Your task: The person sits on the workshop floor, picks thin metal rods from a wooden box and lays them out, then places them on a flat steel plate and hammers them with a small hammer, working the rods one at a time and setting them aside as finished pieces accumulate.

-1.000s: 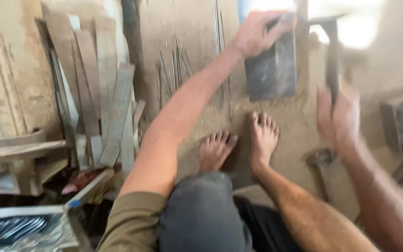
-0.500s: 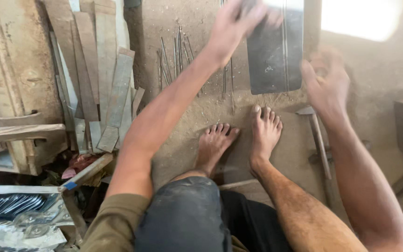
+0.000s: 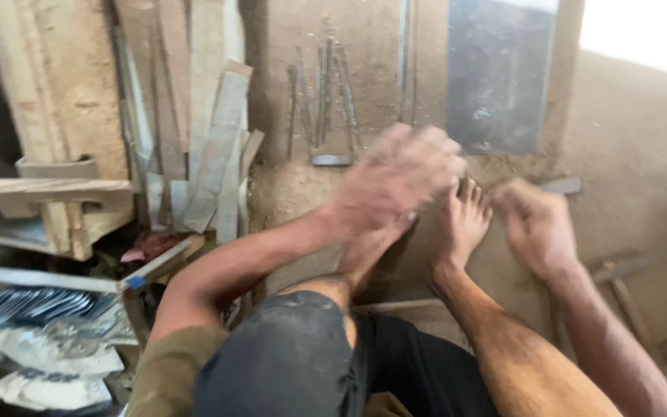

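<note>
**Entry: hands over feet, dirt floor**

Left hand [image 3: 399,174]: blurred, above the left foot; grip cannot be told, nothing seen held.
Right hand [image 3: 538,224]: loosely curled, empty, just beside the right foot [image 3: 463,224].
Metal sheet [image 3: 499,73]: lies flat beyond the toes, untouched; work on it looks not yet begun.
Around: rods [image 3: 326,104], planks [image 3: 210,147] left, hammer [image 3: 619,282] right. Feet lie between hands and sheet.

Olive short sleeve [image 3: 167,371], dark trousers [image 3: 287,363], bare forearms, bare feet [image 3: 461,224]
</note>
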